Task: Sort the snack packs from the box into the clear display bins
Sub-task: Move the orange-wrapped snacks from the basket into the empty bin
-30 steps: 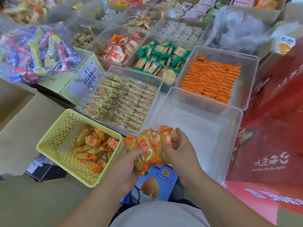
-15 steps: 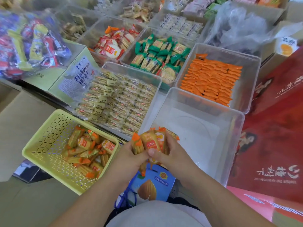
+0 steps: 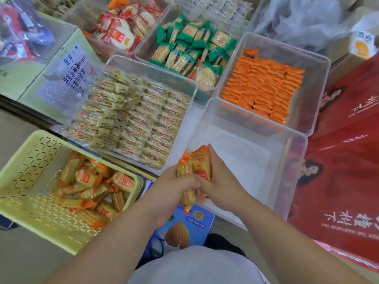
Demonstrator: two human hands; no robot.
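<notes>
Setting: crowded display of clear bins and cartons, with a red carton (image 3: 338,160) at right.
Left hand (image 3: 174,181): fingers curled round the bundle's left side.
Right hand (image 3: 217,181): wrapped round the bundle's right side, touching the left hand.
Snack packs (image 3: 198,167): orange-ended bundle gripped between both hands, at the near left edge of the empty bin (image 3: 256,118).
Orientation: long axis points away from the person, with crimped ends far and near.
Yellow basket (image 3: 30,160): loose matching packs.
Neighbouring bins: pale yellow packs (image 3: 139,119), orange packs (image 3: 262,87), green packs (image 3: 190,48).
</notes>
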